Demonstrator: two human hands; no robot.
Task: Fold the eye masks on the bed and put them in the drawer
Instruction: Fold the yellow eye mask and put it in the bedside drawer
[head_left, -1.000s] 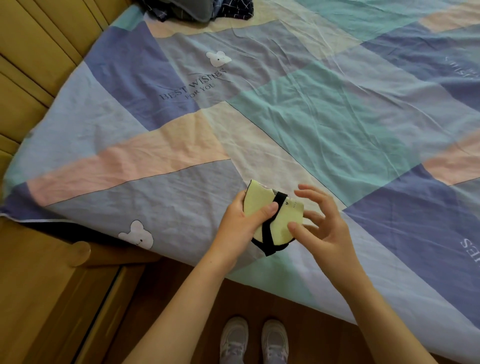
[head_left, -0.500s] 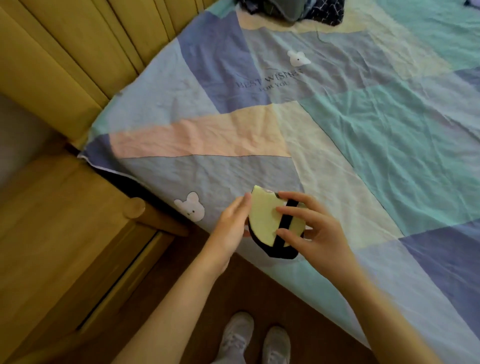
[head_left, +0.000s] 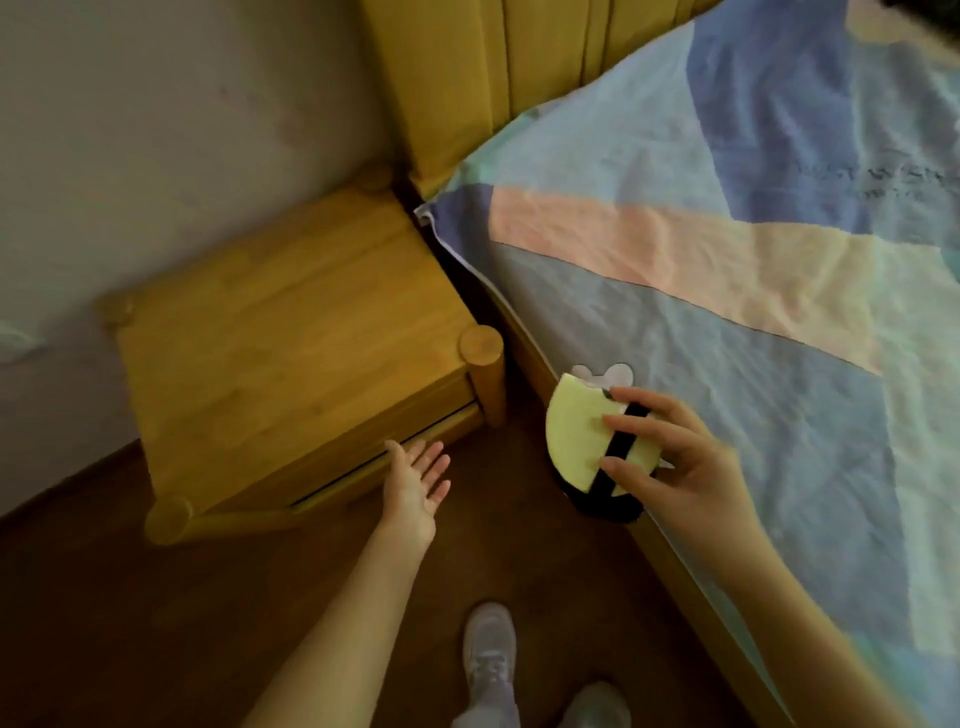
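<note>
A folded pale yellow eye mask (head_left: 574, 436) with a black strap across it is held in my right hand (head_left: 670, 457) over the bed's near edge. My left hand (head_left: 415, 480) is spread, palm up, fingers apart, reaching at the front of the wooden bedside cabinet (head_left: 291, 332). Its fingertips are close to the dark gap above the shut drawer (head_left: 363, 462). The bed (head_left: 753, 322) carries a patchwork sheet in blue, pink and teal.
The yellow headboard (head_left: 467, 78) stands behind the cabinet, with a narrow dark gap between cabinet and bed. A pale wall fills the upper left. Brown wooden floor lies below, with my two light shoes (head_left: 491, 654) near the bottom centre.
My left hand has let go of the mask and moved left toward the drawer front. The right hand alone now holds the mask. The view has swung left to the cabinet.
</note>
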